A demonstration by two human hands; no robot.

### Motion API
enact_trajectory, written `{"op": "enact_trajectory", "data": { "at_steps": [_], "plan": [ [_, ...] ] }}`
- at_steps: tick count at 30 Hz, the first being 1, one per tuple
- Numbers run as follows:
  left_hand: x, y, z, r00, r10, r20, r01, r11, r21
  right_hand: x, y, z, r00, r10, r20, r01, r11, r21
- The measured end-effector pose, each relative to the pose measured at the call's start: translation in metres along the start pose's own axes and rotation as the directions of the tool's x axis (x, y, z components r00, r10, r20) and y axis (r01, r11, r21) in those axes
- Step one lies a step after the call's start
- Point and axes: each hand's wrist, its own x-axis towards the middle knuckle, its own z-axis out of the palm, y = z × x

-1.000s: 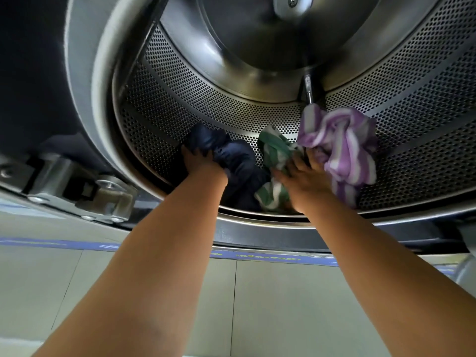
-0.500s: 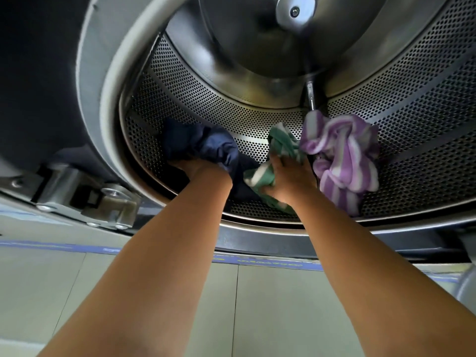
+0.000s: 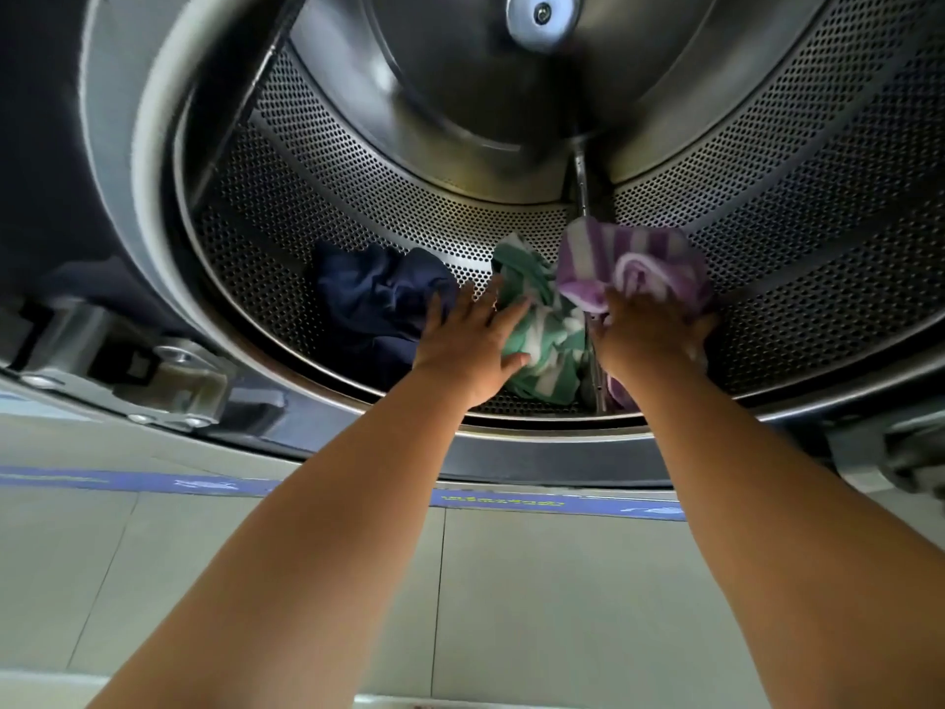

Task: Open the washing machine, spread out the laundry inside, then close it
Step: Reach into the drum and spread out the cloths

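The washing machine stands open and I look into its perforated steel drum (image 3: 327, 197). Three pieces lie along the drum's bottom: a dark navy garment (image 3: 373, 304) at the left, a green and white striped towel (image 3: 542, 330) in the middle, a purple and white striped towel (image 3: 629, 263) at the right. My left hand (image 3: 470, 340) is open with fingers spread, resting between the navy garment and the green towel. My right hand (image 3: 644, 330) grips the lower part of the purple towel, its fingers hidden in the cloth.
The door hinge bracket (image 3: 169, 371) juts out at the lower left of the opening. The round door rim (image 3: 511, 442) runs under my forearms. A latch part (image 3: 895, 452) shows at the right edge. Below lie pale floor tiles with a blue strip (image 3: 557, 504).
My left hand let go of the navy garment and moved right, opening flat by the green towel. My right hand shifted from the green towel to the purple one. The laundry now lies more apart.
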Motion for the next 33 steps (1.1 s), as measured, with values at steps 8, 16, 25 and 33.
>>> {"op": "enact_trajectory", "data": {
  "at_steps": [8, 16, 25, 33],
  "plan": [
    [0.014, 0.017, 0.009, 0.980, 0.047, 0.193, -0.078, 0.985, 0.157, -0.019, -0.003, -0.014, 0.956, 0.066, -0.287, -0.076, 0.997, -0.024],
    [0.009, -0.005, 0.009, 0.957, -0.052, 0.285, -0.018, 0.972, 0.236, 0.006, -0.006, 0.001, 0.956, -0.272, -0.111, 0.240, 0.941, -0.237],
    [0.003, -0.005, 0.014, 0.992, -0.008, 0.126, 0.013, 0.999, -0.041, -0.006, 0.015, -0.007, 0.982, 0.167, 0.093, -0.140, 0.961, -0.240],
    [0.001, 0.004, 0.014, 0.995, 0.078, 0.061, -0.072, 0.992, -0.104, -0.024, 0.016, -0.001, 0.999, 0.044, 0.006, -0.043, 0.996, -0.074]
  ]
}}
